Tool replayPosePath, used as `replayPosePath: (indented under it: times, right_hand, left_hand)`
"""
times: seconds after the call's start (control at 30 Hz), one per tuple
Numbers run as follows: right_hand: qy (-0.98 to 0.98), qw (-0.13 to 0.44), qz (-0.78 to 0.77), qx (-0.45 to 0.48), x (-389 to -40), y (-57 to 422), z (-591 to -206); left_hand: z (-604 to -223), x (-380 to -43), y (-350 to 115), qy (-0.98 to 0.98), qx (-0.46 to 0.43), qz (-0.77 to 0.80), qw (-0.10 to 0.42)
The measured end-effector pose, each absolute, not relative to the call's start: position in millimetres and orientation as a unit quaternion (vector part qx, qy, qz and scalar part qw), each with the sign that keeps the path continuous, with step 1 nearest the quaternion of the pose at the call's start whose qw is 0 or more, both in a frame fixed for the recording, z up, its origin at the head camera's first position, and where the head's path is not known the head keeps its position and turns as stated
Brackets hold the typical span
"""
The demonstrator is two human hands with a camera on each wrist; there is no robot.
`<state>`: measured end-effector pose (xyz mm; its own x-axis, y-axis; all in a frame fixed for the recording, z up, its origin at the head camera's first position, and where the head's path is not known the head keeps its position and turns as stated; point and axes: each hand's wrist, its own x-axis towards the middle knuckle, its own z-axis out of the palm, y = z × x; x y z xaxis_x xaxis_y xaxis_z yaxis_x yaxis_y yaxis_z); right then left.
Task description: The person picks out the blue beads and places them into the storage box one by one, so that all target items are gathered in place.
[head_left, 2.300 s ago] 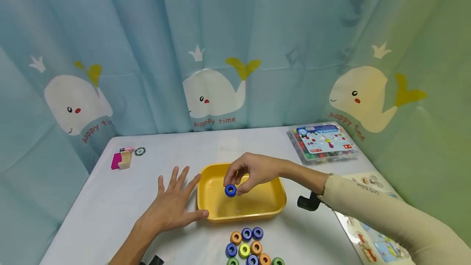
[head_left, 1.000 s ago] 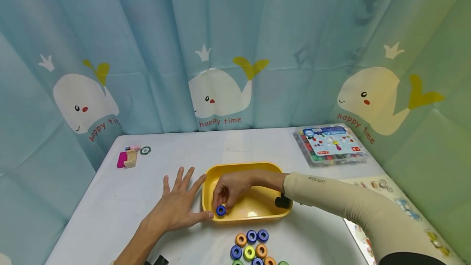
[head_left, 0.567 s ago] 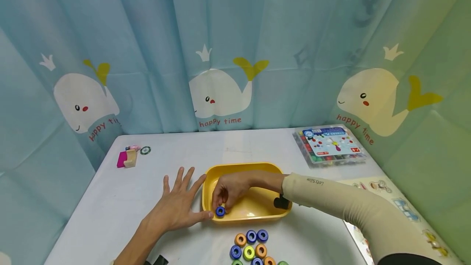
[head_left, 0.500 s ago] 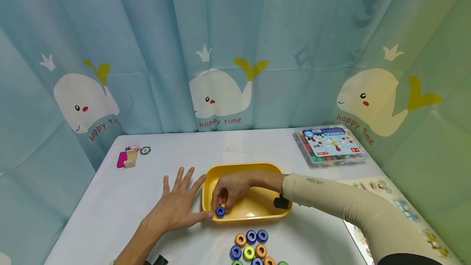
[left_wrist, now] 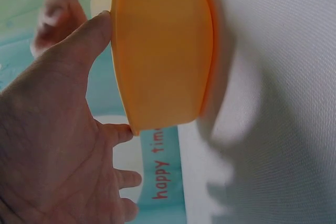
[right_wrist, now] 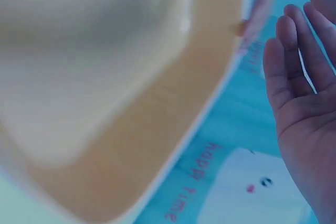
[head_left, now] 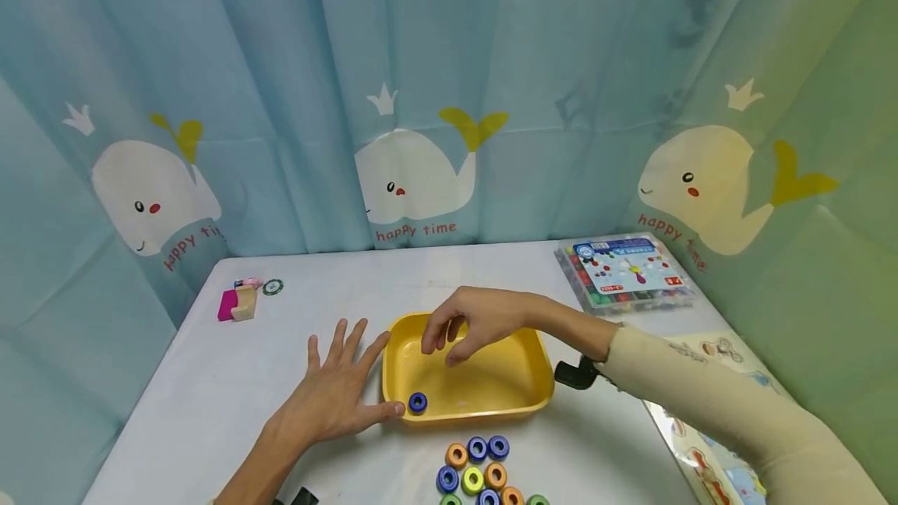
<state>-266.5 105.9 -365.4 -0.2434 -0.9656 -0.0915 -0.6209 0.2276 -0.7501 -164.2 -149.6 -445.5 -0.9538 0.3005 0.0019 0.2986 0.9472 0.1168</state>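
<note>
A small blue ring [head_left: 418,410] lies on the floor of the yellow tray [head_left: 484,384], in its near left corner. Over the tray hovers my right hand [head_left: 480,318], fingers loosely bent with nothing in them; the right wrist view shows an empty palm. My left hand [head_left: 330,400] spreads its fingers at the tray's left end. In the left wrist view, thumb and index fingertips touch the rim of the tray [left_wrist: 163,45]. Several loose rings, including a yellow ring [head_left: 473,489] and an orange ring [head_left: 457,464], sit on the table in front of the tray.
A clear plastic case [head_left: 624,275] with colourful pieces stands at the back right. Picture sheets [head_left: 701,458] lie under the right forearm. At the back left are a magenta and beige block [head_left: 244,305] and a round token [head_left: 273,287]. A whale-print curtain [head_left: 295,139] hangs behind the table.
My right hand carried the blue ring to the tray's near left corner, let it go there, and has risen back and to the right. The left hand has stayed at the rim.
</note>
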Motion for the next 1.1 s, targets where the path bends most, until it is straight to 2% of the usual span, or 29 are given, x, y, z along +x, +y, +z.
replayPosePath:
  times: [0.23, 0.57, 0.8, 1.1]
  right_hand:
    - [0.735, 0.226, -0.381, -0.513, -229, 163, -352]
    - [0.743, 0.187, -0.462, -0.448, -168, 220, -388]
    - [0.741, 0.207, -0.514, -0.379, -135, 225, -423]
    - [0.781, 0.162, -0.503, -0.333, -116, 210, -461]
  left_hand:
    - [-446, -164, -151, 0.986, 0.151, 0.068, 0.012]
    - [-445, -163, -150, 0.985, 0.156, 0.068, 0.011]
    - [-444, -163, -149, 0.986, 0.153, 0.070, 0.016]
    - [-444, -163, -149, 0.986, 0.153, 0.062, 0.018]
